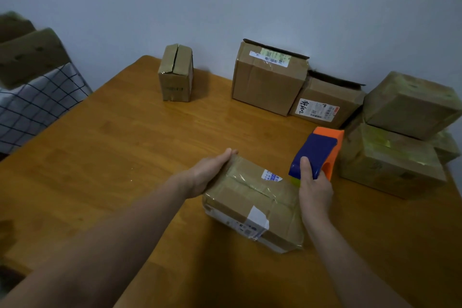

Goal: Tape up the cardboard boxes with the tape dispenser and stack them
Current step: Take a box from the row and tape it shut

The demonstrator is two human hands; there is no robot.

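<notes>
Two hands on one box (252,197), near the middle of the table (125,145). Left hand (212,174) lies flat along the box's left side, fingers straight, pressing it steady and gripping nothing. Right hand (315,190) wraps the dispenser (316,150), thumb up on the blue body, orange end pointing away toward the wall. Dispenser's near end meets the box at its far right edge. Whether tape runs from it to the cardboard, cannot tell.

Key relation: seam (252,186) crosses the box top from the left-hand side to the right-hand side. Dispenser sits at the seam's right end, so any further pass would travel leftward, toward the bracing hand. Seam already looks glossy and taped over. Judged: this box is close to sealed, and tearing off is likely the step in hand.

Stack (410,105) of taped boxes stands just right of the dispenser. Right hand is nearer to it but occupied. Left hand is free but on the far side. Carrying the box across probably needs the dispenser set down first.

Back row by the wall: two open boxes (270,77) and a small box (176,72) with flaps gaping. Judged still to do.
</notes>
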